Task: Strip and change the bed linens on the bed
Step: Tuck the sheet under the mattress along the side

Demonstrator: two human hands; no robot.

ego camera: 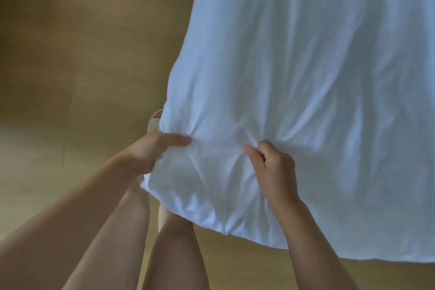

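Observation:
A large white sheet fills the right side of the view and runs up out of the top edge. It hangs over the floor with many creases. My left hand grips the sheet's near left corner, thumb lying flat on top of the cloth. My right hand pinches a bunched fold a little to the right, fingers curled tight into the fabric. Creases fan out from both grips. The bed itself is not in view.
A wooden plank floor takes up the left half and the bottom strip. My bare legs stand below the sheet, and a light slipper on one foot peeks out at the sheet's left edge.

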